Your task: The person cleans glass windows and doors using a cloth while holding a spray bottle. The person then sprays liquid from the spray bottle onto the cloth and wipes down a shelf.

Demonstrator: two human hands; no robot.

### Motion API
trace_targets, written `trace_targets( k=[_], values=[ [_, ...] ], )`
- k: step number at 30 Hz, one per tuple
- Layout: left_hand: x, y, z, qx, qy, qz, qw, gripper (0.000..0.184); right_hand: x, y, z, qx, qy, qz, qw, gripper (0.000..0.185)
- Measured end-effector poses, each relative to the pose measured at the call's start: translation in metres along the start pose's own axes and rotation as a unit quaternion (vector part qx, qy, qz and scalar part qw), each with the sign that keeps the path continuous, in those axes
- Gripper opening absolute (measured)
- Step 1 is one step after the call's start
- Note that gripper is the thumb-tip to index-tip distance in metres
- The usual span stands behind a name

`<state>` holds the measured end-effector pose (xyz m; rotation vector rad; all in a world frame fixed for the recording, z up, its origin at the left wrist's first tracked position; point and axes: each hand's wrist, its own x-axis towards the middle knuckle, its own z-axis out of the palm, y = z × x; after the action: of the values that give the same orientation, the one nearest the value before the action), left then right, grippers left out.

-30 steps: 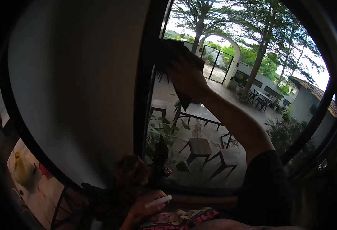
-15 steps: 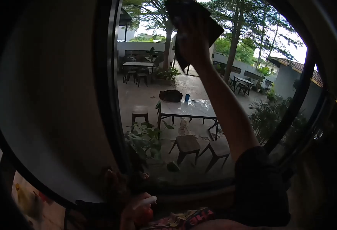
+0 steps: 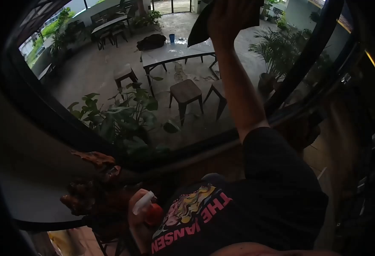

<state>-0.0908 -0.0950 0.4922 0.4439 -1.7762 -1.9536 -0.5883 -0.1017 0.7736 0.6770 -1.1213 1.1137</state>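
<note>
My right hand (image 3: 225, 23) is raised at the top of the view, fingers pressed on a dark cloth (image 3: 201, 30) held up to the window glass. The cloth's upper part is cut off by the frame edge. Low in front of my body, my left hand (image 3: 135, 215) is wrapped round a spray bottle (image 3: 154, 214) with a white trigger head and a red body. Through the window frame (image 3: 63, 115) a yard is visible.
Beside my left hand stands a gnarled brown wooden piece (image 3: 89, 192). Beyond the glass are leafy plants (image 3: 127, 115), a stool (image 3: 185, 91) and a wet-looking table (image 3: 164, 54) bearing a blue cup (image 3: 172, 38) and a dark bundle (image 3: 151, 42).
The view has tilted down and turned, showing more of my shirt and the spray bottle. My right hand with the cloth still appears high in the view, now partly out of frame.
</note>
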Motion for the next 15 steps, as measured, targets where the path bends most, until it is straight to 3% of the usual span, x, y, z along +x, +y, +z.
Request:
trace_targets(
  k=[1,3,5,7,10,12,13,15],
  values=[
    [0.009,0.006,0.013,0.028,-0.01,-0.014,0.999,0.045,-0.033,0.003,0.004,-0.004,0.019,0.016,1.0,0.046],
    [0.036,0.018,0.04,0.068,-0.027,-0.031,0.997,0.037,-0.119,-0.024,-0.028,0.065,-0.213,-0.072,0.972,0.04],
    [0.069,0.033,0.076,0.126,-0.066,-0.017,0.99,0.041,-0.21,-0.052,-0.079,0.131,-0.359,-0.233,0.894,0.043],
    [0.108,0.045,0.12,0.163,-0.098,-0.01,0.982,0.044,-0.283,-0.016,-0.11,0.184,-0.419,-0.294,0.839,0.043],
    [0.148,0.062,0.182,0.184,-0.153,0.031,0.971,0.032,-0.278,0.065,-0.132,0.18,-0.446,-0.28,0.831,0.038],
    [0.159,0.055,0.213,0.161,-0.155,0.0,0.975,0.032,-0.224,0.129,-0.118,0.194,-0.377,-0.166,0.89,0.032],
    [0.162,0.048,0.227,0.134,-0.144,-0.021,0.98,0.031,-0.174,0.165,-0.119,0.15,-0.296,-0.171,0.928,0.031],
    [0.169,0.04,0.256,0.111,-0.136,-0.044,0.983,0.03,-0.076,0.227,-0.115,0.09,-0.214,-0.031,0.972,0.029]
  ],
)
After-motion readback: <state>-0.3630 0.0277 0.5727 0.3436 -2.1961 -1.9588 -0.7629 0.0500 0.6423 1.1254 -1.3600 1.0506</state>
